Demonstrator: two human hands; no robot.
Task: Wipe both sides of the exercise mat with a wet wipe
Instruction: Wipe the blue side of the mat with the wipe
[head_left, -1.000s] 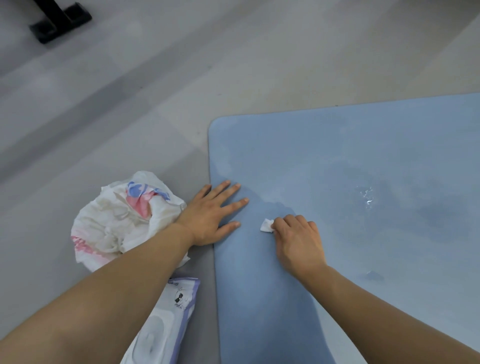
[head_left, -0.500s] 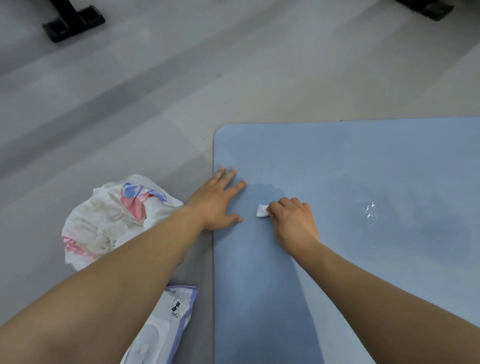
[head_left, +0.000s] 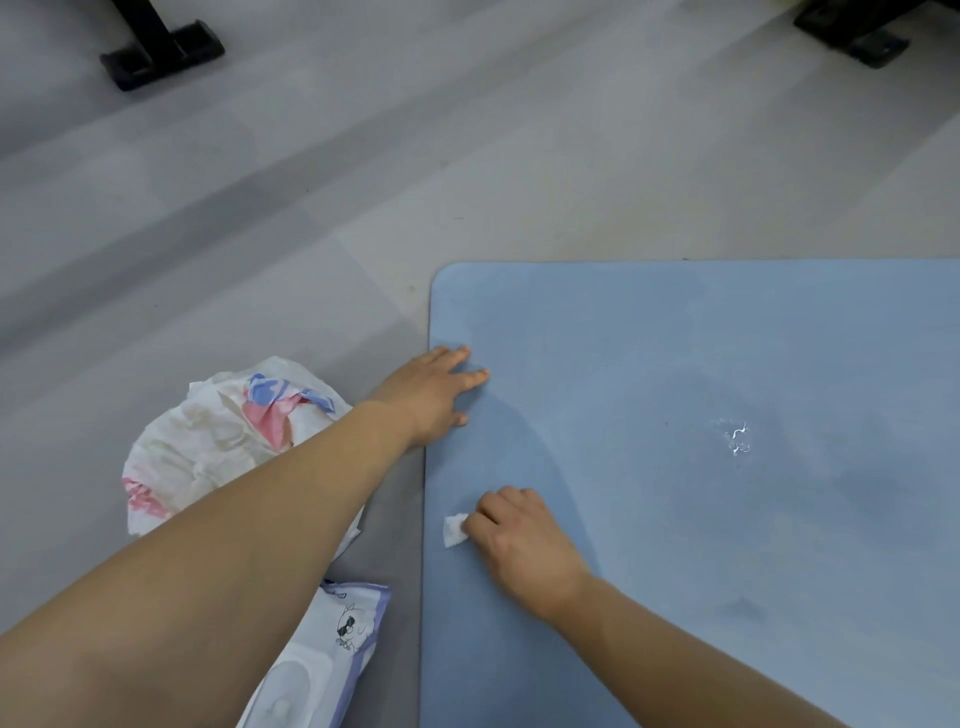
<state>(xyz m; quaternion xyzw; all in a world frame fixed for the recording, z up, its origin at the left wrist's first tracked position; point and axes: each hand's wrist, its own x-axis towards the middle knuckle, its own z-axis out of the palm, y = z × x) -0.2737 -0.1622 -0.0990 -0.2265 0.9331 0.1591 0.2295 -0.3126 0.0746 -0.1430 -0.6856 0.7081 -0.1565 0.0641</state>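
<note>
Since a moment ago, the right hand (head_left: 524, 545) has slid back toward the person along the left edge of the flat light-blue exercise mat (head_left: 727, 364) on the grey floor (head_left: 467, 156), fingers curled over a small white wet wipe (head_left: 454, 530) pressed to it. Flat-fingered, the left hand (head_left: 431, 395) rests on the mat's edge, holding nothing. Beside it lie a crumpled white plastic bag (head_left: 208, 441) and a wipes pack (head_left: 322, 670).
</note>
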